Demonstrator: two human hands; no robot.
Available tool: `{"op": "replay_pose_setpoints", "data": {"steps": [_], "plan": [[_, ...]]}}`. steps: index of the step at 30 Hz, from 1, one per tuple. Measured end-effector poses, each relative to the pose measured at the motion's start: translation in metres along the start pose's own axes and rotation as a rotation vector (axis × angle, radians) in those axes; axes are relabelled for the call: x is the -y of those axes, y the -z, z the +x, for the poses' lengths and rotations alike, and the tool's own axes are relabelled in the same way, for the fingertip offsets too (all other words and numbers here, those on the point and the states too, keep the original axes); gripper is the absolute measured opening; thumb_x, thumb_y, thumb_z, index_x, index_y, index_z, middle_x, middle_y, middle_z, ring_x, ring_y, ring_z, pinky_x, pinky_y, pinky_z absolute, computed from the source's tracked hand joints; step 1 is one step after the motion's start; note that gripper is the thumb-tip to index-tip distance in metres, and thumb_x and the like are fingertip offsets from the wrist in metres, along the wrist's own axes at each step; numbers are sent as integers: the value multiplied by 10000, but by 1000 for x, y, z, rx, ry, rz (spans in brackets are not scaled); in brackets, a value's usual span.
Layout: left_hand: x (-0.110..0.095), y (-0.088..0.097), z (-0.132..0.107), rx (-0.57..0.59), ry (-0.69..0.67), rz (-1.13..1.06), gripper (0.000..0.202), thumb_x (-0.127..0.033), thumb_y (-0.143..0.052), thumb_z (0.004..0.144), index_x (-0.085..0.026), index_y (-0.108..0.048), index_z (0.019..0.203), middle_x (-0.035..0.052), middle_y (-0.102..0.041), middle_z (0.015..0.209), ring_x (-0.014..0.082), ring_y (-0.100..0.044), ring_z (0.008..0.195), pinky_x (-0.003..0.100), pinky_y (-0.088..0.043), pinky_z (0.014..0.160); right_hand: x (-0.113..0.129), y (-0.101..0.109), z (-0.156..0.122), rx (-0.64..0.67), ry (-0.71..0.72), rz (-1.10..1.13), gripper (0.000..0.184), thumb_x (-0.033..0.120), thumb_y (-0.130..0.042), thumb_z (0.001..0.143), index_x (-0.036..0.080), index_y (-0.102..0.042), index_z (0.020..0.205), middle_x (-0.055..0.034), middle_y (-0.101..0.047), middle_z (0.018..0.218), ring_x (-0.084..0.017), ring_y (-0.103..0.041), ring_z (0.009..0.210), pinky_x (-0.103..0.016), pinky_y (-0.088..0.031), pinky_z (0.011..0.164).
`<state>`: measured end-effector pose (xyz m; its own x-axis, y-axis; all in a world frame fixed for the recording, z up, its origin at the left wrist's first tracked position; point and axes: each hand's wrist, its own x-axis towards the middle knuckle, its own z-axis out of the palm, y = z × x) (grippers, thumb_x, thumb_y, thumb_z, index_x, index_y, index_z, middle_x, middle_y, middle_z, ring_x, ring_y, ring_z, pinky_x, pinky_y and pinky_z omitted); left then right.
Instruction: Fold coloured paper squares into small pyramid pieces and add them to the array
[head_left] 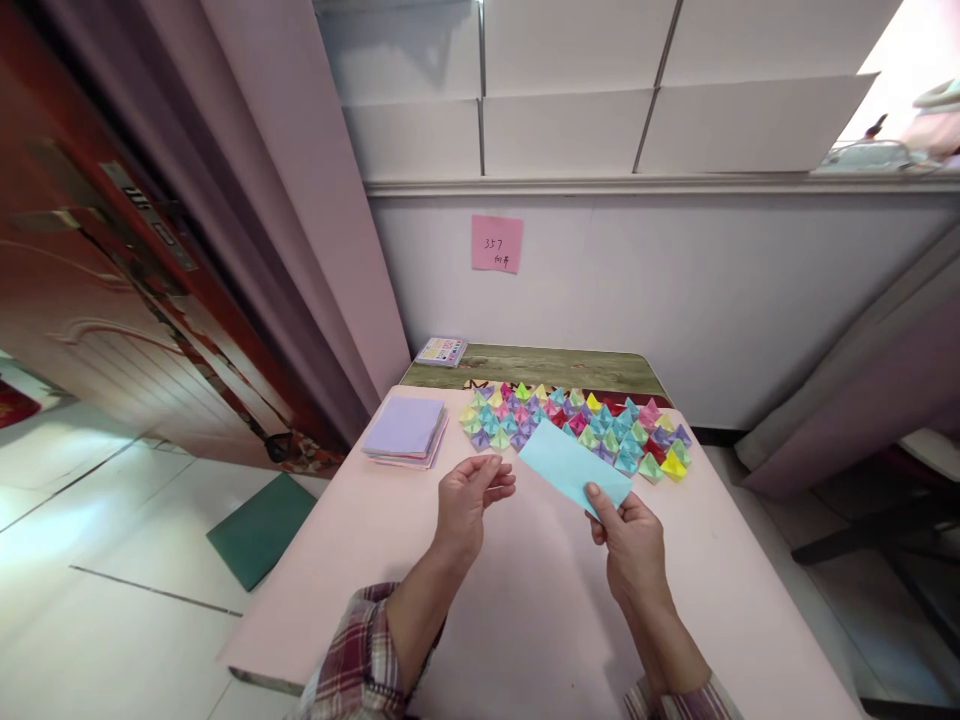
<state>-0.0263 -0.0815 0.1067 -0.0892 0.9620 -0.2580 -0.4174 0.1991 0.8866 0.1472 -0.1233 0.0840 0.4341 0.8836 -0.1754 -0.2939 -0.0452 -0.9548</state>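
Note:
A light blue sheet of paper is pinched at its lower right corner by my right hand, thumb on top and fingers beneath. The sheet is held tilted above the table. To its left, apart from the paper, my left hand has its thumb pressed against the index finger and shows nothing between them. Behind both hands stand several rows of small folded paper pieces in many colours. A stack of coloured paper sheets, purple on top, lies at the table's left side.
Pink covering lies over the table. At the back left corner is a small printed packet. A pink note with handwriting is stuck to the wall. A green flat panel lies on the floor, left of the table.

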Motion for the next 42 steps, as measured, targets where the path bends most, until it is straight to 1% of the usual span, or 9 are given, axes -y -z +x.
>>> {"op": "replay_pose_setpoints", "data": {"steps": [5,10,14,18,21,24,31,39,42], "plan": [[6,-22,-24,284,129,-68,355,-394,-758,734,-97,-685,915,117,-718,891,201,-684,771,349,-579,720,5,-13,-15,100,16,-38,385,503,-767,702,156,-664,832,9,-577,621,-106,-469,496,-240,-427,470],[2,-25,-27,176,77,-3,345,-369,-798,671,-98,-698,859,86,-713,802,191,-652,697,331,-571,613,15,3,-14,195,102,-125,423,576,-603,828,174,-673,940,-21,-617,709,-149,-557,640,-267,-486,611],[-1,-22,-25,187,40,103,326,-384,-786,679,-100,-703,815,78,-708,762,177,-633,676,304,-548,601,24,15,-6,282,-23,-251,527,561,-695,758,161,-657,1098,25,-545,553,-121,-460,507,-228,-388,473],[2,-23,-24,233,-36,189,302,-398,-769,699,-111,-701,763,56,-694,720,136,-602,653,246,-508,609,26,12,-6,261,-75,-294,532,561,-743,704,127,-694,1008,44,-492,438,-92,-370,427,-213,-299,420],[5,-21,-21,217,-28,234,354,-437,-773,685,-123,-630,607,-14,-561,501,64,-450,457,181,-383,441,26,9,-8,196,-83,-277,497,559,-753,692,129,-702,935,37,-517,436,-75,-342,399,-207,-283,400],[5,-18,-20,253,133,233,411,-505,-748,688,-145,-577,591,-69,-425,366,32,-251,300,187,-212,315,25,8,-10,161,-81,-179,488,541,-782,664,143,-694,933,21,-578,487,-81,-405,405,-205,-328,405],[5,-21,-26,269,300,110,479,-534,-754,669,-117,-662,885,89,-722,723,124,-598,427,248,-500,446,21,6,-12,152,-92,-86,450,521,-809,640,158,-686,876,-55,-710,697,-147,-609,558,-252,-507,539],[6,-23,-29,225,160,64,424,-425,-797,660,-90,-666,884,101,-712,770,182,-680,631,293,-566,601,16,7,-15,140,-63,-68,367,468,-819,654,168,-625,736,-14,-647,630,-169,-640,620,-290,-544,633],[6,-22,-29,225,76,94,421,-373,-795,676,-116,-622,960,67,-706,731,177,-671,623,308,-563,628,16,6,-17,188,-47,-61,378,448,-822,655,184,-603,812,3,-642,646,-164,-633,622,-286,-536,637]]}}
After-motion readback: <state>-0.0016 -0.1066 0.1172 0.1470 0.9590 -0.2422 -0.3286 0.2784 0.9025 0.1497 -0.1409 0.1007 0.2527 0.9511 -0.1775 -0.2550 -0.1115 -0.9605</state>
